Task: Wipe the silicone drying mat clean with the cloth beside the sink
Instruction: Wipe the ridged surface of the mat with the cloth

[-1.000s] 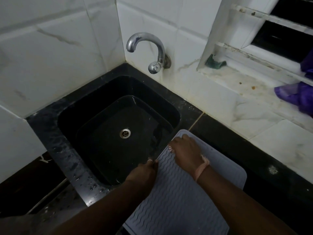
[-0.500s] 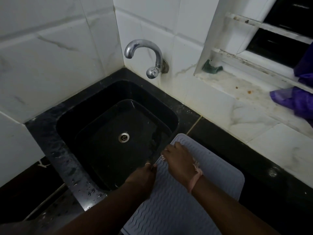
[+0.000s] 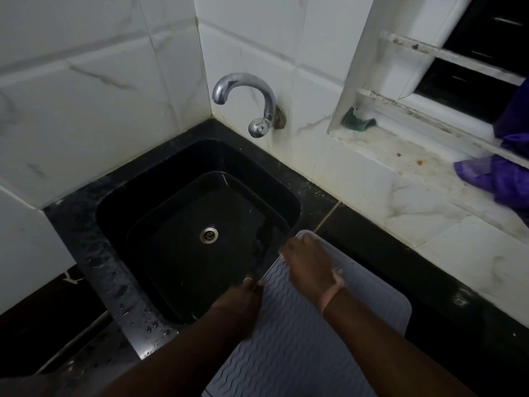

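While left hand [image 3: 243, 306] pinches mat [image 3: 300, 348] edge, right hand [image 3: 307, 267] presses flat; no writing legible.

Two bare forearms, no sleeves in view; thin silver ring [image 3: 248, 279] on a finger of left hand [image 3: 240, 306]; pale pink thread band [image 3: 332, 292], knotted with loose ends, around wrist of right hand [image 3: 307, 260]

Chrome wall tap [image 3: 248, 102] curving out over a black sink [image 3: 160, 202], steel drain [image 3: 208, 234] at its centre. Green scrub pad [image 3: 357, 121] tucked in the window-sill corner; purple plastic bag [image 3: 498, 179] lying further right on the stained sill [image 3: 400, 159].
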{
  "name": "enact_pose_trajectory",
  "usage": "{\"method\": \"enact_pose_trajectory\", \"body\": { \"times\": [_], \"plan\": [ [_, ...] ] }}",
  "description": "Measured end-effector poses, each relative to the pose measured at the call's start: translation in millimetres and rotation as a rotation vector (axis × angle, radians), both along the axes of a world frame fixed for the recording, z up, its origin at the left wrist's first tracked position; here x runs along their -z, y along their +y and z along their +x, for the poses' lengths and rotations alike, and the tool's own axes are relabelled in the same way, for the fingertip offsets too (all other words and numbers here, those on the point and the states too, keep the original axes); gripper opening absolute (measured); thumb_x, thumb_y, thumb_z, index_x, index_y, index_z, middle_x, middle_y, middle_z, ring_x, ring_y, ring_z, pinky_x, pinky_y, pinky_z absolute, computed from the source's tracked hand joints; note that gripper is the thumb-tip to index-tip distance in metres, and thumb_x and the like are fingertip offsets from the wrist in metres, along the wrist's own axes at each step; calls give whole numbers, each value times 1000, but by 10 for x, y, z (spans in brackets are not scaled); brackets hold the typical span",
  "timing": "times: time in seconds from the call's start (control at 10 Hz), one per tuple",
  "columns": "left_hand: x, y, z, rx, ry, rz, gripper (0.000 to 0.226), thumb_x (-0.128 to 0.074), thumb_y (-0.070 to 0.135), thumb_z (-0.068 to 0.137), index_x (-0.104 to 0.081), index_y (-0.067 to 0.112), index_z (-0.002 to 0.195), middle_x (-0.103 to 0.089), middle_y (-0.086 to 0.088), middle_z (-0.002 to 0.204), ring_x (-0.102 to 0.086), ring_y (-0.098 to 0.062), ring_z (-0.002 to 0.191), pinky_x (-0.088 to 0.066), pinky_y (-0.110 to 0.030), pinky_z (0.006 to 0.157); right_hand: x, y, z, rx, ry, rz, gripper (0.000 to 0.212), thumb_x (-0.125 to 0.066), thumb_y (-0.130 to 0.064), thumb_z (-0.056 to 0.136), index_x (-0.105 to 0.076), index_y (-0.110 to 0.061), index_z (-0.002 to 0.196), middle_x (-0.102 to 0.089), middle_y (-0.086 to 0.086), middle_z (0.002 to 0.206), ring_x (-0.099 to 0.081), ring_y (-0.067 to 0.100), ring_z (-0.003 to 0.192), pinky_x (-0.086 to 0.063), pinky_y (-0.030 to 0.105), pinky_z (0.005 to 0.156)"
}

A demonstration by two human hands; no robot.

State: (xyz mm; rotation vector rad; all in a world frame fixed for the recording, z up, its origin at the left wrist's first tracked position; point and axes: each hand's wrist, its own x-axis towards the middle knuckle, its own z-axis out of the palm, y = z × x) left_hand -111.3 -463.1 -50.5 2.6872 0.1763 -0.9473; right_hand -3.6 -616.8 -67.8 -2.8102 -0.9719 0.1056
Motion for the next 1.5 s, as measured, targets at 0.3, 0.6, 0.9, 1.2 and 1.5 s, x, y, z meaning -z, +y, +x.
{"method": "enact_pose_trajectory", "body": {
  "times": [0.3,0.6,0.9,1.2,1.5],
  "plan": [
    [13,64,29,124,27,-23,59,-47,22,106,-21,19,159,-34,-17,155,-58,-27,122,-54,-41,99,46,-292,349,272,34,-28,33,-60,-12,86,-65,-22,117,-66,5,116,-54,28,104,-48,40,86],
    [35,91,1,129,0,11,61,-45,17,105,-19,15,160,-22,-26,159,-54,-36,125,-51,-42,100,-30,9,-103,292,130,1,29,-61,-19,91,-66,-19,119,-66,5,116,-58,28,111,-50,37,91],
    [7,185,1,158,2,22,58,-43,18,106,-23,26,159,-28,-21,158,-54,-34,126,-50,-43,101,-124,-72,-249,181,102,-32,32,-61,-22,94,-64,-22,125,-65,3,122,-54,25,118,-48,40,99],
    [-139,350,137,499,10,119,60,-29,59,105,-23,31,157,-38,-14,155,-63,-20,109,-56,-36,86,8,-106,278,279,-4,-208,26,-58,-14,93,-65,-18,117,-66,8,116,-53,30,109,-49,40,90],
    [-238,356,105,434,117,150,71,-48,26,104,-5,39,160,-30,-20,157,-55,-35,127,-52,-45,87,-72,245,-719,147,-13,-110,31,-63,-20,93,-66,-19,124,-63,4,122,-52,25,113,-44,40,98]
  ]
}}
